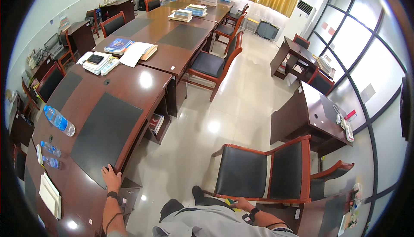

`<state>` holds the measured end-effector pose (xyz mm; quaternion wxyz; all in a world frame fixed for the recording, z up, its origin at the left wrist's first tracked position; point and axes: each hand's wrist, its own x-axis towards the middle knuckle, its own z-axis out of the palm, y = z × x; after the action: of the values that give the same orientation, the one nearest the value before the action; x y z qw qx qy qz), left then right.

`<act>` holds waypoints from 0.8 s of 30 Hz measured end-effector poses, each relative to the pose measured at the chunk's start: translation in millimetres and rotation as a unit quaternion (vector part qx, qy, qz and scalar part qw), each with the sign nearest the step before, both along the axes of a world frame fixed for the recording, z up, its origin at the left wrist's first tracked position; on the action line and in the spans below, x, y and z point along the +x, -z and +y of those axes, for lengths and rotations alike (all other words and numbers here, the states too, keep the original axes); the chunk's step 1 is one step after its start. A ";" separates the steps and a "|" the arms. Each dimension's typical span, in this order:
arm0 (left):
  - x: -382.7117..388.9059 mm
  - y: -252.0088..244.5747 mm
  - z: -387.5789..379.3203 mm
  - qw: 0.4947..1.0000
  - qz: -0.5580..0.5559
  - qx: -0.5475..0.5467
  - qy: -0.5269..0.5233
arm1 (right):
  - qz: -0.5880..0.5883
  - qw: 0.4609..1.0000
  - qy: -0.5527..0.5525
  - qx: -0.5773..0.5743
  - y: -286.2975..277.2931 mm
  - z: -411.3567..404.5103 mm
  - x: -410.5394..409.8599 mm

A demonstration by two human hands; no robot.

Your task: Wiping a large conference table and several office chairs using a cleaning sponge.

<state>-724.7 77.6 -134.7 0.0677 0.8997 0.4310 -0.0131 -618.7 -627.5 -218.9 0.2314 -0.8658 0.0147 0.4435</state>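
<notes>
My left hand (111, 178) rests on the corner of a dark wooden desk (87, 204), its fingers spread at the edge of the black desk mat (106, 133). My right hand (243, 204) is low in the picture, beside the wooden chair with a black seat (242, 172), with its fingers around a small green and yellow object (231, 202), perhaps a sponge. On the desk beyond my left hand lie a large water bottle (59, 121) and two small water bottles (51, 148). A stack of papers (50, 196) lies left of my left hand.
A row of joined desks (139, 27) runs away from me, bearing stacks of books (196, 10) and papers. A chair (215, 64) stands at its right side. Further desks (312, 114) line the glass partition (362, 75) at right. Tiled floor (190, 127) lies between the rows.
</notes>
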 end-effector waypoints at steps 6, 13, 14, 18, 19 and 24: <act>18.9 -24.0 -10.0 1.000 0.005 -0.018 0.003 | -0.021 0.999 -0.049 -0.001 19.2 -18.1 34.2; 17.7 -10.4 -8.5 0.998 0.008 0.055 0.012 | -0.024 0.998 0.012 0.051 -6.6 17.9 11.7; 18.6 -7.8 -8.2 0.998 0.021 0.056 0.015 | -0.032 0.999 -0.027 0.025 -6.9 20.8 5.5; 12.2 1.9 -2.6 0.994 0.008 0.096 0.043 | 0.016 1.000 0.007 0.012 -15.9 33.7 -3.9; 11.5 0.9 -1.9 0.995 0.016 0.093 0.042 | 0.029 0.999 0.037 0.014 -18.6 34.9 -7.8; 12.2 -5.3 -2.6 0.995 0.021 0.086 0.052 | -0.006 1.000 0.011 0.020 -22.5 39.4 -8.8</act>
<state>-712.5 75.0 -129.4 -0.0193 0.9228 0.3849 0.0018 -627.5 -588.1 -196.4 0.2535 -0.8634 0.0140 0.4359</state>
